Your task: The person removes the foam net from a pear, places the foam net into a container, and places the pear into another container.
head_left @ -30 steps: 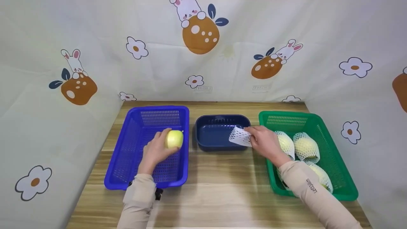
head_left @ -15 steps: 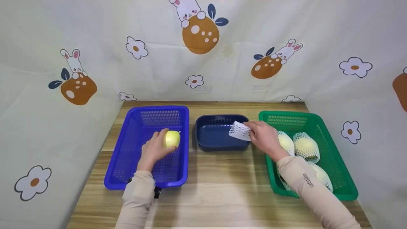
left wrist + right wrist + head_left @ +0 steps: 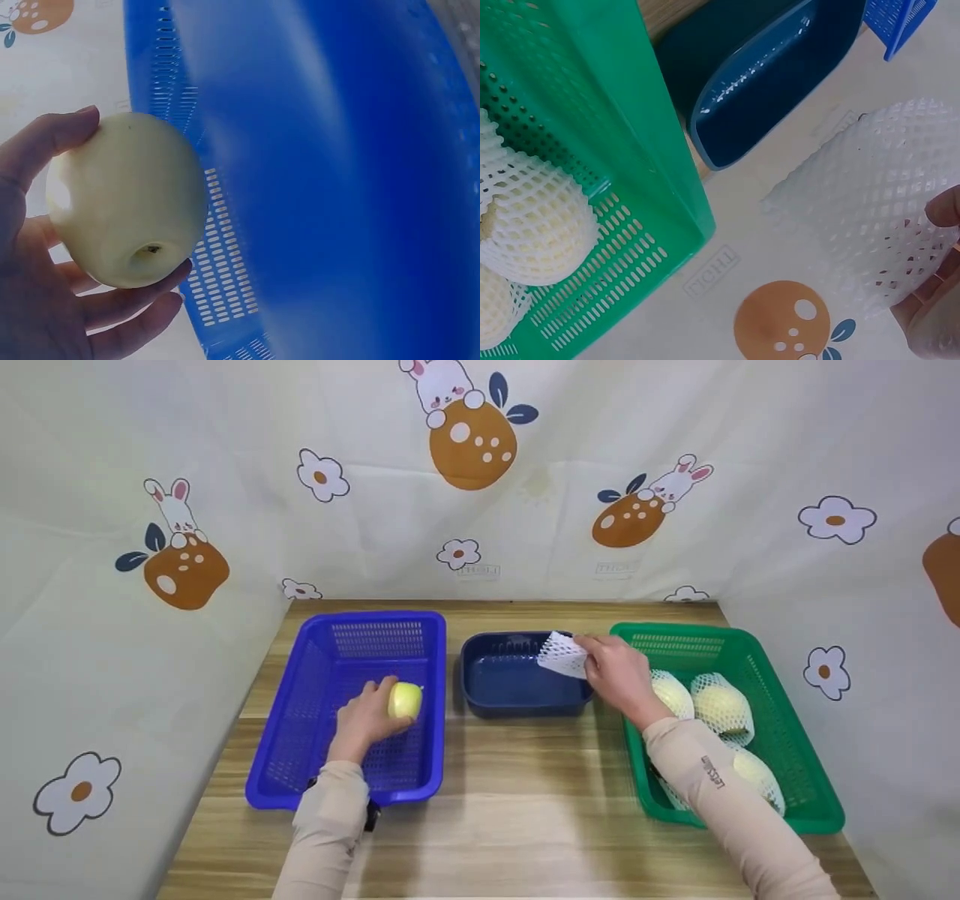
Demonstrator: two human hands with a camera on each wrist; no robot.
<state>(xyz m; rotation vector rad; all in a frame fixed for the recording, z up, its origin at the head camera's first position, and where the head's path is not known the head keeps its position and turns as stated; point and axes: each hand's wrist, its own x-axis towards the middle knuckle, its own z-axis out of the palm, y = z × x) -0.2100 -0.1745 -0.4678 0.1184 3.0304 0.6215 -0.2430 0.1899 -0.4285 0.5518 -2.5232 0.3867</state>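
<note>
My left hand [image 3: 367,717] holds a pale yellow-green apple [image 3: 405,701] inside the blue basket [image 3: 274,720]. In the left wrist view the thumb lies over one side of the apple [image 3: 135,195] and the fingers curl round the other. Whether the apple touches the basket floor I cannot tell. Between thumb and fingers, my right hand [image 3: 621,671] pinches a white foam net sleeve [image 3: 562,655] above the right part of the navy basin [image 3: 502,682]. The sleeve [image 3: 877,195] looks flattened, with no fruit showing in it.
At the right stands a green basket [image 3: 806,757] with several pale fruits [image 3: 721,709] in white foam nets; my right forearm crosses its near left side. Patterned cloth [image 3: 360,532] walls in the wooden table [image 3: 495,825] at the back and sides.
My left hand has lowered the apple slightly, toward me and a little left. My right hand has raised the foam net sleeve and shifted slightly away from me.
</note>
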